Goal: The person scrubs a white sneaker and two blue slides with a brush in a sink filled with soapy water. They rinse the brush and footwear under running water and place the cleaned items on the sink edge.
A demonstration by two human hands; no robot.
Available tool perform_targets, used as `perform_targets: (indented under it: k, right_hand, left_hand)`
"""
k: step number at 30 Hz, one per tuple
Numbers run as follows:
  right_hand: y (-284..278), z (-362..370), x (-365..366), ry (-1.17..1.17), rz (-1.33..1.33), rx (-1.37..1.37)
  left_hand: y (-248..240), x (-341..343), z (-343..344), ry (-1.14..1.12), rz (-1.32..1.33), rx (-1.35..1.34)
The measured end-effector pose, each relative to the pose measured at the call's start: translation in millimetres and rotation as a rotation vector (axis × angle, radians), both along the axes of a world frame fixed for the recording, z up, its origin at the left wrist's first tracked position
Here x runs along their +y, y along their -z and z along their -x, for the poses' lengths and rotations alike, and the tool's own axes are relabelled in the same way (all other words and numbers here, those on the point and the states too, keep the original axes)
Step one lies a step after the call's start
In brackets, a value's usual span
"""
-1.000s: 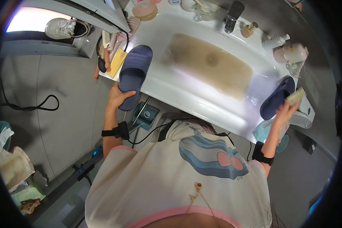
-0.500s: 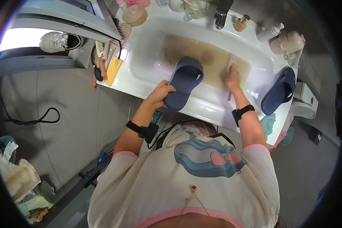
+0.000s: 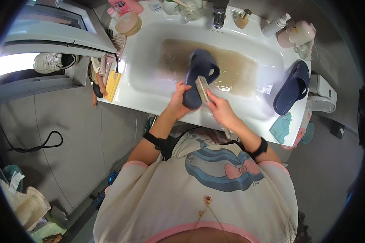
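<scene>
A dark blue slide slipper (image 3: 193, 67) is tilted over the near part of the white sink (image 3: 146, 75), its toe end above brownish water (image 3: 235, 73). My left hand (image 3: 178, 99) grips it by the heel end, thumb on top. In my right hand (image 3: 221, 108) is a long-handled scrub brush (image 3: 202, 89); its bristle head lies against the slipper's footbed, beside the strap. The handle runs back under my wrist toward the sink's front edge. The matching blue slipper (image 3: 291, 89) rests on the right rim of the sink.
The faucet (image 3: 219, 14) rises at the back, near a pump bottle (image 3: 243, 18). A teal cloth (image 3: 281, 127) lies at the right front corner. On the left rim are a yellow item (image 3: 112, 86) and a pink comb (image 3: 118, 42). A white sneaker (image 3: 48, 63) sits farther left.
My right hand has lifted the brush out of the water and brought it left onto the slipper. My left hand has turned the slipper slightly. The whole view has shifted a little.
</scene>
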State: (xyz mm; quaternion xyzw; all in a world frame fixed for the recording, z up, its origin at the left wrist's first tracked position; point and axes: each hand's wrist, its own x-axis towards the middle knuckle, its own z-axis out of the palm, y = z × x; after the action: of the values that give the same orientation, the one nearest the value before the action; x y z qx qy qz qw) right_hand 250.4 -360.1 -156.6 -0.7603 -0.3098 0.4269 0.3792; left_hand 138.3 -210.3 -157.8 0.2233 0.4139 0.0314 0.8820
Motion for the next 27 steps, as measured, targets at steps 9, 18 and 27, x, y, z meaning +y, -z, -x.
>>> perform_targets:
  k: [9,18,27]
  right_hand:
    - [32,-34,73,0.066,0.086,-0.321]
    - [38,-60,-36,-0.037,0.076,-0.246]
    - [102,-100,29,0.184,0.06,-0.304]
  left_hand:
    - [-4,-13,-14,0.019,-0.044,0.057]
    - [-18,15,2,0.329,-0.691,0.238]
    - [-22,15,8,0.549,-1.214,0.395]
